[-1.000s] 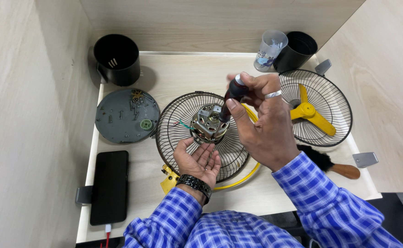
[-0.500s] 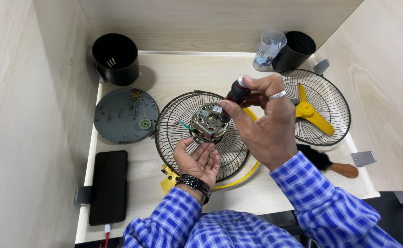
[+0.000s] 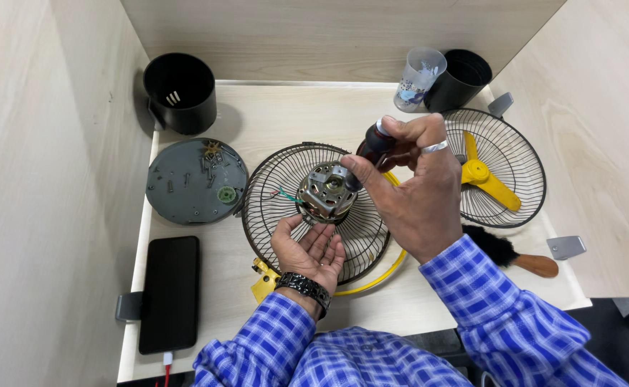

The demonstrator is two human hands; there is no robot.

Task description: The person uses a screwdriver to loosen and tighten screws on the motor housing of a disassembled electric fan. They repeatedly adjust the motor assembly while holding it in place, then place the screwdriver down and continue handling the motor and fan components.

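My right hand (image 3: 418, 193), grip closed round the screwdriver (image 3: 372, 149), has dropped its tip from mid-air onto the motor (image 3: 327, 190). Left hand (image 3: 309, 247) stays spread, cupped under the motor, over the grille (image 3: 271, 208) on the tabletop (image 3: 286, 115).

A single view comes from a camera on the person's head, looking steeply down and forward over the desk (image 3: 286, 107). It sits close: both blue-checked sleeves enter from the bottom edge, and the left hand (image 3: 309, 249) and right hand (image 3: 409, 188) fill the middle. The far wall panel closes the top of the frame, side panels rise left and right, and the desk's near edge runs along the bottom.
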